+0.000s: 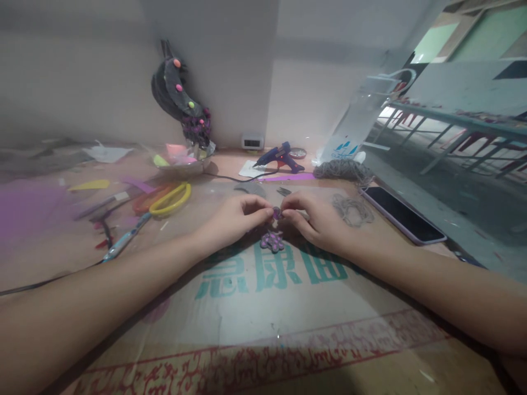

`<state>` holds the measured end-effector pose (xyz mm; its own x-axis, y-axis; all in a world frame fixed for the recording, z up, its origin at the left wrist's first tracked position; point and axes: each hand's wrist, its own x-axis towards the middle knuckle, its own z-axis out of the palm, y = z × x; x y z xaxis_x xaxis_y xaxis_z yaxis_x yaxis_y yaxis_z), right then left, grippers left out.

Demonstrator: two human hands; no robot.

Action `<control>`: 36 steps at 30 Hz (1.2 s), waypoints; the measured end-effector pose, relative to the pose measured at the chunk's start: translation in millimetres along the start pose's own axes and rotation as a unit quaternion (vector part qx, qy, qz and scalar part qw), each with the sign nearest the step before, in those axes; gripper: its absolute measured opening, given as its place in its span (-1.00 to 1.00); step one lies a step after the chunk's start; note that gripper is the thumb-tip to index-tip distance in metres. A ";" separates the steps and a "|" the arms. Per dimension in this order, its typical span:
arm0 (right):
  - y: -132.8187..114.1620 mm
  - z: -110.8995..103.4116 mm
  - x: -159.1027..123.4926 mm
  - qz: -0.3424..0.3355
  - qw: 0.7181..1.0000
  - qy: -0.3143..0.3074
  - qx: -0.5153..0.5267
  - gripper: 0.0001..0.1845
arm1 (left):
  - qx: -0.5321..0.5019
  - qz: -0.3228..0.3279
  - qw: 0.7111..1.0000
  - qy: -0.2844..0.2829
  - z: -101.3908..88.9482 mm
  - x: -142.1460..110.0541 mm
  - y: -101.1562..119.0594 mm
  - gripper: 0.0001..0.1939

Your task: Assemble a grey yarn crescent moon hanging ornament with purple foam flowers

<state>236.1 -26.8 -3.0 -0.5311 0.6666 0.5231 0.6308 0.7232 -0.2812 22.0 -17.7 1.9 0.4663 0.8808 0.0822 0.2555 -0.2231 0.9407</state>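
My left hand (235,218) and my right hand (317,218) meet at the middle of the table, both pinching a small purple rolled piece (277,212) between their fingertips. Just below it lies a purple cluster of several similar round pieces (272,241) on a flattened cardboard sheet (263,307) with teal printed characters. Both wrists rest on that sheet.
Yellow and orange scissors (167,198) lie left, near a craft knife (125,239) and paper scraps. A blue glue gun (280,157) and a dark decorated craft figure (181,104) stand at the back. Twine (352,208) and a phone (401,214) lie right.
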 end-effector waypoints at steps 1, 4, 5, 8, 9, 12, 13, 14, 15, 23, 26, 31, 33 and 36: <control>0.4 0.2 -0.5 -0.004 1.000 0.004 0.010 -0.78 | 0.001 0.001 1.000 0.000 0.0 0.0 0.2 -0.80; 1.9 0.9 -1.4 -0.019 0.998 0.033 0.052 -0.73 | 0.014 -0.002 1.000 0.006 0.6 -0.1 0.7 -0.78; 2.2 0.7 -1.4 -0.025 0.996 0.056 0.062 -0.72 | 0.014 0.001 1.000 0.010 0.8 -0.2 0.9 -0.79; 1.4 -2.8 -0.5 -0.048 0.987 0.145 0.051 -0.76 | -0.004 0.019 0.999 0.034 1.4 -1.3 1.7 -0.79; 0.7 -4.4 0.1 -0.057 0.985 0.159 0.041 -0.82 | -0.010 0.022 0.999 0.043 1.3 -1.8 2.1 -0.78; -1.1 -6.9 1.8 -0.085 0.989 0.124 0.015 -0.85 | -0.010 0.023 0.997 0.066 0.5 -3.6 3.4 -0.74; -1.1 -6.4 2.3 -0.090 0.991 0.102 0.007 -0.81 | -0.006 0.022 0.997 0.070 0.1 -4.0 3.7 -0.73; -0.7 -5.2 2.9 -0.091 0.993 0.082 -0.001 -0.79 | -0.004 0.021 0.997 0.072 -0.2 -4.3 3.8 -0.73; 0.0 -3.6 3.4 -0.087 0.994 0.065 -0.008 -0.79 | -0.003 0.019 0.997 0.072 -0.5 -4.4 3.7 -0.72; 3.9 1.2 4.4 -0.065 0.996 0.063 0.015 -0.77 | 0.039 0.027 0.998 0.039 -0.6 -2.5 -1.0 -0.76; 2.1 -0.5 3.5 -0.054 0.995 0.073 0.030 -0.79 | 0.067 0.033 0.997 0.031 0.0 -2.1 -2.2 -0.77; 2.8 -0.6 2.2 -0.054 0.996 0.062 0.036 -0.81 | 0.115 0.063 0.991 0.011 1.8 -2.0 -3.6 -0.81; 3.6 0.0 2.1 -0.062 0.995 0.061 0.041 -0.83 | 0.123 0.074 0.990 0.006 2.1 -2.2 -3.3 -0.82; 3.6 0.6 2.4 -0.063 0.995 0.061 0.048 -0.84 | 0.129 0.080 0.988 -0.001 2.0 -3.1 -2.1 -0.81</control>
<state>236.8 -22.5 -3.2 -0.5254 0.5472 0.6515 0.5043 0.8170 -0.2796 21.8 -20.8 -1.0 0.5193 0.8254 0.2217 0.3856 -0.4577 0.8011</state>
